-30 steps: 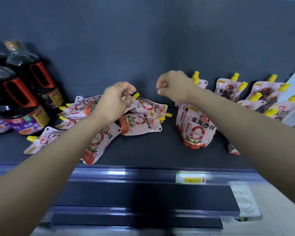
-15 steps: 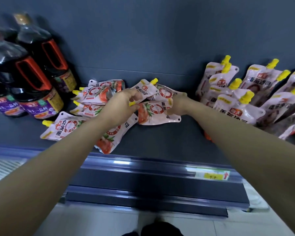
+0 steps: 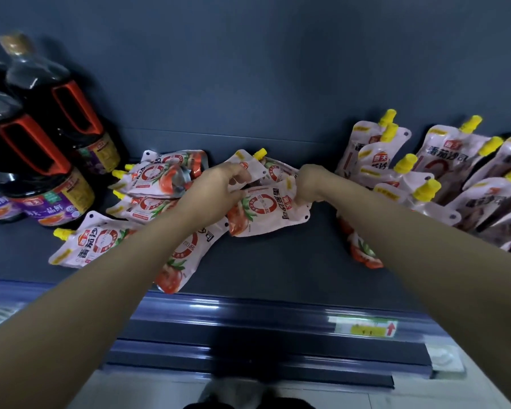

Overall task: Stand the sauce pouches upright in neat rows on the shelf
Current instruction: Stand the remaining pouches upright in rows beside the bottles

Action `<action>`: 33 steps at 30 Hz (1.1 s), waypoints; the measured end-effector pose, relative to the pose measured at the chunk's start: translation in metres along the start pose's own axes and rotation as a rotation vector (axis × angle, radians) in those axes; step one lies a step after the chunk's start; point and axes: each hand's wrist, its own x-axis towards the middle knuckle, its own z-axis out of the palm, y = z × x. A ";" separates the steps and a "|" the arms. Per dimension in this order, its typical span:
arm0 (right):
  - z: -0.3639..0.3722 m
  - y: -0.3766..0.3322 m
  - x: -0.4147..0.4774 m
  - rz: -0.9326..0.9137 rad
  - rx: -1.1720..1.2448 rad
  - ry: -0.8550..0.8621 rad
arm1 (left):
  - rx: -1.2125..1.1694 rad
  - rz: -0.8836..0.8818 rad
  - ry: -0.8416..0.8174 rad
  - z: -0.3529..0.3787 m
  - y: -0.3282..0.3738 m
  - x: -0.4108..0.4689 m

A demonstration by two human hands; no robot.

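White tomato sauce pouches with yellow caps lie flat in a loose pile point(image 3: 148, 187) on the dark shelf point(image 3: 278, 270), left of centre. Upright pouches point(image 3: 396, 172) stand in rows at the right. My left hand point(image 3: 216, 187) pinches the top corner of one pouch point(image 3: 245, 163) whose yellow cap points up. My right hand point(image 3: 310, 184) grips the spout end of another flat pouch point(image 3: 263, 211) lying in the middle. One more pouch point(image 3: 186, 255) lies under my left forearm.
Large dark soy sauce bottles point(image 3: 42, 160) with orange handles stand at the far left, beside the pile. The grey back wall point(image 3: 248, 69) rises close behind. A price label point(image 3: 363, 327) sits on the shelf's front rail.
My right hand left the upright pouches and moved left onto the flat middle pouch. My left hand has lifted a pouch's cap end out of the pile.
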 end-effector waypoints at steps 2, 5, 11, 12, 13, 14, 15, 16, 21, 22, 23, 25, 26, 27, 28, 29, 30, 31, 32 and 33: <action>-0.008 0.005 -0.001 0.042 0.263 0.028 | -0.030 0.016 -0.009 -0.001 -0.001 0.009; -0.020 0.009 -0.016 0.070 0.601 0.117 | -0.102 0.024 -0.024 -0.004 -0.001 0.022; -0.045 -0.005 -0.054 0.052 0.401 0.358 | -0.128 0.159 -0.074 -0.008 0.002 0.056; -0.048 -0.007 -0.061 0.054 0.360 0.385 | -0.120 0.184 -0.086 -0.006 0.003 0.062; -0.050 -0.009 -0.067 0.058 0.335 0.390 | -0.108 0.210 -0.104 -0.004 0.004 0.069; -0.050 -0.010 -0.074 0.065 0.298 0.385 | -0.092 0.236 -0.129 -0.001 0.004 0.075; -0.049 -0.010 -0.080 0.073 0.258 0.375 | -0.071 0.264 -0.159 0.002 0.005 0.081; -0.048 -0.010 -0.085 0.082 0.226 0.364 | -0.042 0.288 -0.189 0.007 0.006 0.088; -0.046 0.004 -0.105 0.139 0.224 0.328 | 0.337 0.527 -0.365 0.032 0.015 0.118; -0.047 0.005 -0.107 0.149 0.229 0.314 | 0.466 0.596 -0.396 0.036 0.016 0.122; -0.047 0.005 -0.107 0.145 0.220 0.304 | 0.574 0.629 -0.427 0.037 0.016 0.124; -0.046 0.013 -0.111 0.208 0.200 0.291 | 0.700 0.708 -0.507 0.052 0.027 0.144; -0.046 0.012 -0.111 0.205 0.200 0.282 | 0.743 0.685 -0.545 0.053 0.026 0.146; -0.045 0.013 -0.112 0.203 0.206 0.277 | 0.765 0.648 -0.584 0.057 0.026 0.147; -0.043 0.015 -0.113 0.209 0.212 0.278 | 0.763 0.621 -0.616 0.062 0.027 0.151; -0.042 0.018 -0.113 0.218 0.221 0.274 | 0.767 0.592 -0.651 0.067 0.028 0.156; -0.041 0.020 -0.114 0.217 0.230 0.264 | 0.770 0.568 -0.686 0.072 0.028 0.159; -0.040 0.021 -0.115 0.214 0.243 0.257 | 0.759 0.549 -0.727 0.078 0.028 0.161; -0.040 0.024 -0.115 0.206 0.260 0.256 | 0.716 0.528 -0.768 0.083 0.028 0.164; -0.039 0.027 -0.115 0.198 0.276 0.255 | 0.654 0.496 -0.798 0.086 0.030 0.167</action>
